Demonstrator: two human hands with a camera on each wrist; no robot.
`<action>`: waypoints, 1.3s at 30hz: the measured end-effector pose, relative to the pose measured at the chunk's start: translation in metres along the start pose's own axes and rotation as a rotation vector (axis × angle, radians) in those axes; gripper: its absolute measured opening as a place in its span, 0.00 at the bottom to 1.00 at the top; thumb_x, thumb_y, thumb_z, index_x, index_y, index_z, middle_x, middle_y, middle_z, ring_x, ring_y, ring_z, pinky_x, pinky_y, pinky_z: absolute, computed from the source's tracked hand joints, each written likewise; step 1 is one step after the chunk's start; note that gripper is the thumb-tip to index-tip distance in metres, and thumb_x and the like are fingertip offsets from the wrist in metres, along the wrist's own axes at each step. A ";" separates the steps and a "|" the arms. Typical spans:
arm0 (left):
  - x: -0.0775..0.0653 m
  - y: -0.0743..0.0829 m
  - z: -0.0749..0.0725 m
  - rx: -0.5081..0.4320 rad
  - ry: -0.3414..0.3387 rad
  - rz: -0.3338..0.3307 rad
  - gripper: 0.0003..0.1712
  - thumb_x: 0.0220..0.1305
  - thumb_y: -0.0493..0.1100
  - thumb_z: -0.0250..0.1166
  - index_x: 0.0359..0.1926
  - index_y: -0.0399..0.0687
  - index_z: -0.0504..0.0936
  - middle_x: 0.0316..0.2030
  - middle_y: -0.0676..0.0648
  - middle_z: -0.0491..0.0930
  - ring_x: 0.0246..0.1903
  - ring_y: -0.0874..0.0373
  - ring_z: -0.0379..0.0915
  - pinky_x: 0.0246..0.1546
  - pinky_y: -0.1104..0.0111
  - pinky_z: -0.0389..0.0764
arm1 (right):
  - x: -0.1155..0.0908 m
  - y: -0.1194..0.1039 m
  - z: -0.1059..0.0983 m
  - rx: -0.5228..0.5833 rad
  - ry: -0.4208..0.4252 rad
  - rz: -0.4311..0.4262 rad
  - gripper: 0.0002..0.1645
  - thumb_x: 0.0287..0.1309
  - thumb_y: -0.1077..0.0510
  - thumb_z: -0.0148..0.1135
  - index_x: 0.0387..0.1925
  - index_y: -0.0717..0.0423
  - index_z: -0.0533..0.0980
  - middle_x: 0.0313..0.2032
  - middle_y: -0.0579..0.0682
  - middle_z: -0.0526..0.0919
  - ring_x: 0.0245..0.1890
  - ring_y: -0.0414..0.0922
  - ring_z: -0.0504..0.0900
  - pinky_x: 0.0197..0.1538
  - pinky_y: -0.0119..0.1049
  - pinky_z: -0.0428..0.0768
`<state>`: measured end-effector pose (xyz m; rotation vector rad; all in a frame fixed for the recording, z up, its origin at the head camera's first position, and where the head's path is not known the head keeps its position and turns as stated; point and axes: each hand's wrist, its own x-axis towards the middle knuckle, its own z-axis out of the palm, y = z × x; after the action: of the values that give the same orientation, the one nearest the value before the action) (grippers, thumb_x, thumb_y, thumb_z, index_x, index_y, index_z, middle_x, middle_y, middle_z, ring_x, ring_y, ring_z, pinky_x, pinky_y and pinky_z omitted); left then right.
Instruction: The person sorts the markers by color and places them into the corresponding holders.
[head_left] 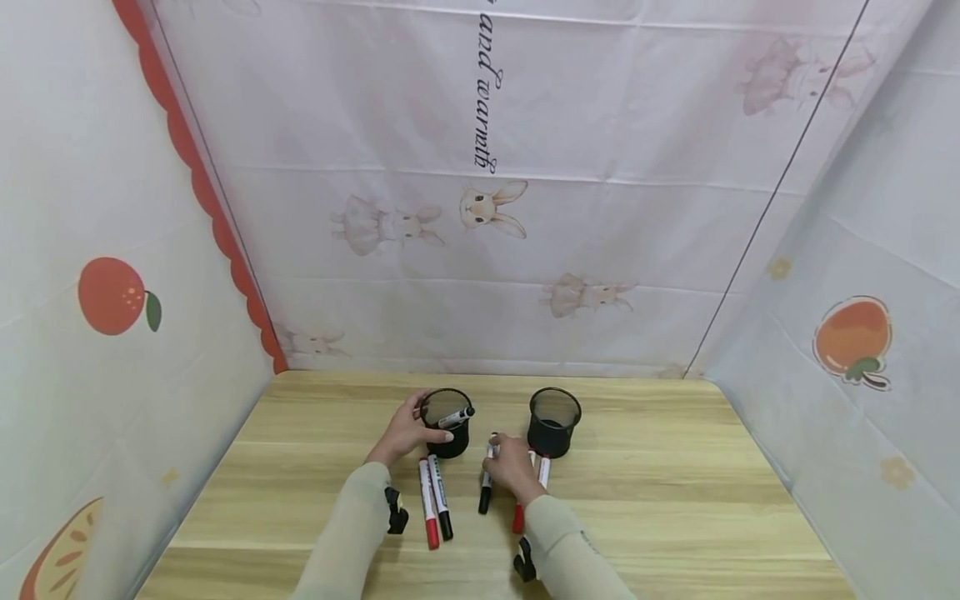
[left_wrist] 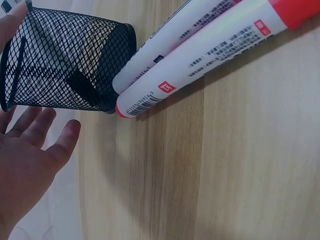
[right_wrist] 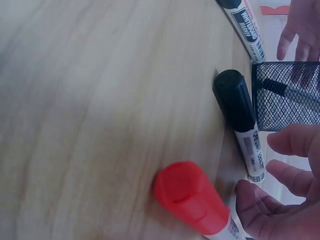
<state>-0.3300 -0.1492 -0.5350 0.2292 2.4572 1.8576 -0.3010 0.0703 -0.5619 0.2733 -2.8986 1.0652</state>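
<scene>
My left hand holds the left black mesh pen cup, thumb on its near side and fingers around the far side. In the left wrist view the thumb lies at the rim, the little finger apart from the mesh. A black-ended marker leans inside that cup. My right hand is over the upper end of a black-capped whiteboard marker lying on the table. In the right wrist view its loosely bent fingers are close around the marker's white end, without a visible pinch.
A second mesh pen cup stands to the right. Beneath and beside the right hand lie red-capped markers. A red-capped marker and a black-capped one lie before the left cup. Printed cloth walls enclose the wooden table.
</scene>
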 end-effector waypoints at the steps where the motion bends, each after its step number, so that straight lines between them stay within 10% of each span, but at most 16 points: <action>1: 0.000 0.000 0.000 0.003 0.001 -0.001 0.56 0.37 0.41 0.79 0.68 0.43 0.58 0.63 0.36 0.60 0.61 0.38 0.55 0.55 0.46 0.64 | 0.000 0.001 0.001 -0.005 0.003 -0.008 0.20 0.43 0.63 0.64 0.43 0.64 0.78 0.37 0.60 0.79 0.36 0.51 0.71 0.42 0.44 0.73; 20: 0.005 -0.002 0.011 0.055 0.001 -0.003 0.56 0.39 0.31 0.77 0.68 0.43 0.56 0.62 0.35 0.62 0.61 0.42 0.57 0.54 0.49 0.66 | -0.004 -0.002 0.002 -0.041 0.023 -0.056 0.21 0.36 0.66 0.69 0.39 0.66 0.79 0.34 0.59 0.78 0.38 0.56 0.75 0.42 0.46 0.73; 39: 0.012 -0.003 0.008 0.088 0.004 -0.023 0.55 0.35 0.34 0.79 0.66 0.47 0.61 0.60 0.36 0.66 0.59 0.42 0.60 0.53 0.48 0.66 | -0.006 -0.002 0.004 0.135 0.066 0.098 0.35 0.34 0.68 0.70 0.50 0.68 0.70 0.32 0.56 0.76 0.31 0.49 0.72 0.35 0.41 0.74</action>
<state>-0.3406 -0.1406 -0.5391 0.2002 2.5354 1.7454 -0.2950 0.0670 -0.5642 0.0995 -2.8123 1.2624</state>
